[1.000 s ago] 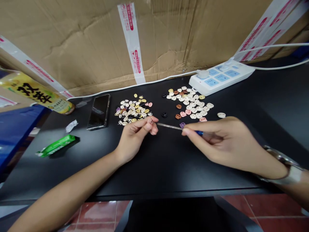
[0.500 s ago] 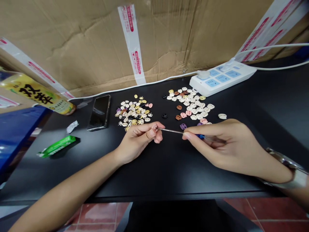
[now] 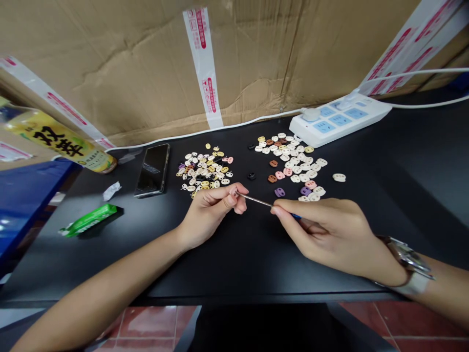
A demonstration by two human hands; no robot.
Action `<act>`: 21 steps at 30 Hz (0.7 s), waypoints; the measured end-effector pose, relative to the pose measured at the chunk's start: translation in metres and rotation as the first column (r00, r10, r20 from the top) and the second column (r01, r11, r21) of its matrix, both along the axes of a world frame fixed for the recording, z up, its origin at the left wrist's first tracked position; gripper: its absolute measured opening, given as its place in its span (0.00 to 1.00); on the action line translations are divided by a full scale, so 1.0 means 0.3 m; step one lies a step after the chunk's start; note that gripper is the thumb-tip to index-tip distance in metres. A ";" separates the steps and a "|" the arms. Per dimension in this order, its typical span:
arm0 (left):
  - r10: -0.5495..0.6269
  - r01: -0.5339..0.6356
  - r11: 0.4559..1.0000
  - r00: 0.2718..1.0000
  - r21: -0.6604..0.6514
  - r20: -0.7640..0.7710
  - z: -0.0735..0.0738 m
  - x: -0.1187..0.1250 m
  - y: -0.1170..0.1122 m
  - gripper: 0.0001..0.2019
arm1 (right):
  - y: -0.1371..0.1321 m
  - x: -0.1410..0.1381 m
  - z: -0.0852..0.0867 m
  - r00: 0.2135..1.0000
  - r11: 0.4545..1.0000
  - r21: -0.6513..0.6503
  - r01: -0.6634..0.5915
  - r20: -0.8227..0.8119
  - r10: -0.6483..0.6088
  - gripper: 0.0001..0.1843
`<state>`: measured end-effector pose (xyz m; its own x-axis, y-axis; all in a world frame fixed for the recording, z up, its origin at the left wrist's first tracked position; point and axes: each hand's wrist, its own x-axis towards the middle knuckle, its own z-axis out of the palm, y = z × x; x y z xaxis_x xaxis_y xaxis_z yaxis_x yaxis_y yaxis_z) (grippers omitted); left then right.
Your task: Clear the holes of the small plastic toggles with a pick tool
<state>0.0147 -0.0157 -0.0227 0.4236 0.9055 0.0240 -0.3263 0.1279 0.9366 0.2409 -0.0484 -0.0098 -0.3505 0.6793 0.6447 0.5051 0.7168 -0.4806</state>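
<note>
My left hand (image 3: 212,208) is pinched shut on a small pink piece at its fingertips, just in front of a pile of small pale and yellow pieces (image 3: 204,169). My right hand (image 3: 326,230) is closed on a thin metal tool (image 3: 254,200) with a blue handle. The tool's tip touches the piece in my left fingers. A second pile of button-like pieces (image 3: 293,164), white, pink, brown and purple, lies just beyond my right hand. A watch (image 3: 410,261) is on my right wrist.
A black table (image 3: 238,259) carries a dark phone (image 3: 153,168), a green packet (image 3: 88,220), a crumpled wrapper (image 3: 110,190), a yellow-labelled bottle (image 3: 62,142) and a white power strip (image 3: 340,117) with a cable. Taped cardboard (image 3: 146,63) stands along the back.
My right hand has drawn back toward me and slightly left, tilting the tool, and more of the right pile is uncovered. The tool's tip has reached my left fingertips. My left hand barely moved.
</note>
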 end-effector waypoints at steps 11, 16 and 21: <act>0.079 -0.079 0.997 0.995 0.000 -0.054 -0.008 0.006 -0.006 0.10 | -0.035 -0.058 -0.031 0.992 0.996 -0.057 0.072 -0.097 -0.078 0.04; 0.067 -0.070 0.997 0.995 -0.043 -0.069 -0.003 0.009 -0.004 0.10 | -0.032 -0.050 -0.026 0.989 0.942 -0.326 0.080 -0.096 -0.117 0.08; 0.054 -0.057 0.997 0.997 -0.051 -0.063 -0.005 0.007 -0.001 0.09 | -0.023 -0.046 -0.062 0.987 0.980 0.178 0.084 0.117 -0.106 0.06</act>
<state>0.0166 -0.0160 -0.0243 0.3715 0.9271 -0.0488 -0.2760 0.1605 0.9477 0.2272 -0.0552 -0.0286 -0.3753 0.5962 0.7097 0.6233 0.7291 -0.2828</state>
